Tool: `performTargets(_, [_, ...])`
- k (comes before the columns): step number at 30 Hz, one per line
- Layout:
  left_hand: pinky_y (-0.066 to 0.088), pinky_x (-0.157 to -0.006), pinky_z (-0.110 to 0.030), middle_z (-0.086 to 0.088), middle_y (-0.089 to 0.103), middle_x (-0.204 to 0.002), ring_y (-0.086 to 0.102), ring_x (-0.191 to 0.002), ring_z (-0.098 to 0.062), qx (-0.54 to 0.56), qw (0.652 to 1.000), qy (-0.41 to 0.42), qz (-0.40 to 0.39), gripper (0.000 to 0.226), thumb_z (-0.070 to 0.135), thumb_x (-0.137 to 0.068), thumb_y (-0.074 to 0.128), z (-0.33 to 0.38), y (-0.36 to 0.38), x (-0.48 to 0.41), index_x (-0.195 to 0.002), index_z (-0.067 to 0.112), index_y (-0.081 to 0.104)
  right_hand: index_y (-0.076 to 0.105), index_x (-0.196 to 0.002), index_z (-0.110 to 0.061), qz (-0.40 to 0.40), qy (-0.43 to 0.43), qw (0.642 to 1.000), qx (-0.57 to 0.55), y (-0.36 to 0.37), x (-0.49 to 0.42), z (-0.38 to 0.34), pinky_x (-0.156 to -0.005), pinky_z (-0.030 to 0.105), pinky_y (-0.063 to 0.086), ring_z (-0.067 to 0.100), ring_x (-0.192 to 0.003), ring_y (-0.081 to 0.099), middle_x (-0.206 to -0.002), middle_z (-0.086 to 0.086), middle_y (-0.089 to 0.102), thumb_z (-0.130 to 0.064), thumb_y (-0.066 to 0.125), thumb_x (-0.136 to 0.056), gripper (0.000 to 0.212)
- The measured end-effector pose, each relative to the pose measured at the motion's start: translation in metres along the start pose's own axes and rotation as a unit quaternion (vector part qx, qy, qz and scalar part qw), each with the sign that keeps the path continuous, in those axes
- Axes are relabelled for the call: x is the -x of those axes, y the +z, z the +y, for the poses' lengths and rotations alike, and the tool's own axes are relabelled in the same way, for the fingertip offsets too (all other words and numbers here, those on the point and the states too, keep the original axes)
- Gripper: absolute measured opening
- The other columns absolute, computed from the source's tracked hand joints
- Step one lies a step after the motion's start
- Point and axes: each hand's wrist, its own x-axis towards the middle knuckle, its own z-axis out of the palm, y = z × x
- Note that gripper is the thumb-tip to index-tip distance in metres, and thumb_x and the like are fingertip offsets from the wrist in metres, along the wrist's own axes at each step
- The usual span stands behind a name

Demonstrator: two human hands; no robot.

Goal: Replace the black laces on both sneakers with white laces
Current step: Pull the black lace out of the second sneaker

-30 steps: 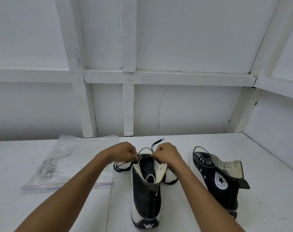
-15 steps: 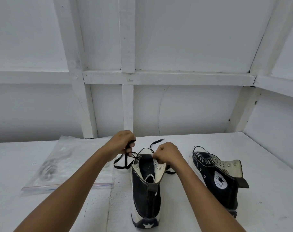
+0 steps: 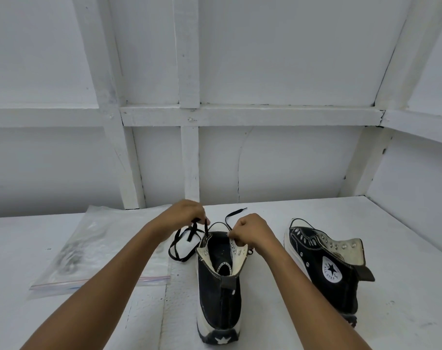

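Observation:
A black high-top sneaker (image 3: 218,296) stands in front of me, heel toward me, its collar spread wide. My left hand (image 3: 183,215) is raised above its left side and pinches a black lace (image 3: 183,242), which hangs in loops down to the table. My right hand (image 3: 250,229) grips the sneaker's right eyelet flap, with another end of the lace (image 3: 233,214) trailing out behind it. A second black sneaker (image 3: 328,263) stands at the right, its eyelets showing no lace.
A clear zip bag (image 3: 88,251) lies flat on the white table (image 3: 404,286) to the left of my arms; its contents are blurred. White panelled walls close the table at the back and on the right.
My left hand has lifted up and leftward from the sneaker's collar, drawing the black lace out with it. My right hand has stayed on the right flap.

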Motion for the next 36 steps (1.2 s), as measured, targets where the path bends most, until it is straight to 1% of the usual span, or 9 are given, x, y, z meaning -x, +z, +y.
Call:
performTargets(2, [0.05, -0.09, -0.041, -0.013, 0.073, -0.08, 0.07, -0.089, -0.03, 0.112, 0.993, 0.015, 0.011, 0.017, 0.018, -0.078, 0.051, 0.002, 0.0, 0.0, -0.074, 0.002, 0.055, 0.057, -0.054, -0.01, -0.002, 0.001, 1.0, 0.004, -0.001, 0.0, 0.0, -0.048, 0.024, 0.039, 0.021, -0.049, 0.045, -0.05, 0.005, 0.055, -0.009, 0.07, -0.075, 0.024])
performTargets(5, [0.054, -0.062, -0.04, -0.012, 0.05, -0.063, 0.051, -0.053, -0.027, 0.187, 0.982, 0.012, 0.019, 0.02, 0.012, -0.092, 0.051, 0.003, 0.001, 0.0, -0.073, 0.007, 0.047, 0.061, -0.058, -0.01, -0.006, 0.004, 1.0, -0.004, -0.002, 0.001, 0.0, -0.048, 0.022, 0.04, 0.02, -0.05, 0.049, -0.049, 0.002, 0.056, -0.011, 0.071, -0.077, 0.021])
performTargets(8, [0.03, -0.041, -0.022, -0.006, 0.048, -0.063, 0.032, -0.045, -0.013, 0.038, 0.998, -0.008, 0.049, 0.023, 0.02, -0.093, 0.061, -0.005, 0.003, -0.004, -0.075, 0.011, 0.051, 0.064, -0.061, -0.01, -0.006, 0.006, 1.0, -0.02, -0.002, 0.002, 0.001, -0.047, 0.021, 0.039, 0.02, -0.053, 0.052, -0.05, 0.002, 0.058, -0.011, 0.071, -0.077, 0.017])
performTargets(14, [0.029, -0.048, -0.021, 0.004, 0.048, -0.061, 0.037, -0.056, -0.013, -0.228, 0.969, -0.038, -0.085, 0.024, 0.024, -0.093, 0.063, -0.018, 0.007, -0.002, -0.071, 0.015, 0.06, 0.064, -0.064, -0.009, -0.007, 0.009, 1.0, -0.028, -0.002, 0.004, 0.0, -0.044, 0.02, 0.036, 0.02, -0.057, 0.053, -0.054, 0.003, 0.06, -0.01, 0.07, -0.078, 0.015])
performTargets(22, [0.052, -0.09, -0.033, -0.012, 0.075, -0.09, 0.069, -0.094, -0.024, 0.1, 0.994, 0.033, 0.002, 0.025, 0.011, -0.095, 0.046, -0.003, -0.004, 0.005, -0.076, 0.001, 0.06, 0.062, -0.06, -0.01, -0.007, 0.014, 0.999, -0.029, -0.002, 0.004, -0.001, -0.044, 0.019, 0.034, 0.019, -0.055, 0.054, -0.056, 0.004, 0.059, -0.01, 0.071, -0.077, 0.019])
performTargets(25, [0.056, -0.069, -0.039, -0.013, 0.057, -0.069, 0.059, -0.061, -0.031, 0.222, 0.975, 0.018, 0.0, 0.026, 0.011, -0.096, 0.047, -0.001, -0.004, 0.004, -0.07, 0.007, 0.048, 0.063, -0.063, -0.01, -0.009, 0.017, 0.999, -0.03, -0.003, 0.005, -0.001, -0.043, 0.018, 0.034, 0.015, -0.054, 0.057, -0.057, 0.003, 0.061, -0.01, 0.071, -0.079, 0.017])
performTargets(28, [0.031, -0.043, -0.024, -0.007, 0.046, -0.066, 0.031, -0.046, -0.014, 0.125, 0.991, -0.006, 0.036, 0.023, 0.016, -0.095, 0.057, -0.01, 0.0, -0.002, -0.075, 0.01, 0.047, 0.063, -0.064, -0.01, -0.011, 0.019, 0.999, -0.034, -0.003, 0.005, -0.001, -0.045, 0.018, 0.036, 0.014, -0.056, 0.06, -0.06, 0.003, 0.063, -0.011, 0.071, -0.079, 0.018])
performTargets(33, [0.028, -0.041, -0.021, -0.002, 0.053, -0.07, 0.034, -0.048, -0.012, -0.161, 0.983, -0.056, -0.062, 0.015, 0.023, -0.091, 0.067, -0.023, 0.004, -0.002, -0.087, 0.01, 0.06, 0.066, -0.067, -0.009, -0.013, 0.021, 0.999, -0.037, -0.003, 0.004, -0.001, -0.042, 0.018, 0.034, 0.016, -0.059, 0.063, -0.064, 0.004, 0.065, -0.012, 0.072, -0.08, 0.015])
performTargets(36, [0.029, -0.046, -0.022, -0.005, 0.05, -0.071, 0.037, -0.051, -0.012, -0.173, 0.979, -0.052, -0.097, 0.009, 0.015, -0.09, 0.063, -0.023, 0.003, -0.001, -0.081, 0.014, 0.064, 0.066, -0.066, -0.01, -0.013, 0.023, 0.999, -0.033, -0.003, 0.004, -0.001, -0.045, 0.018, 0.037, 0.015, -0.059, 0.063, -0.063, 0.003, 0.065, -0.013, 0.073, -0.08, 0.016])
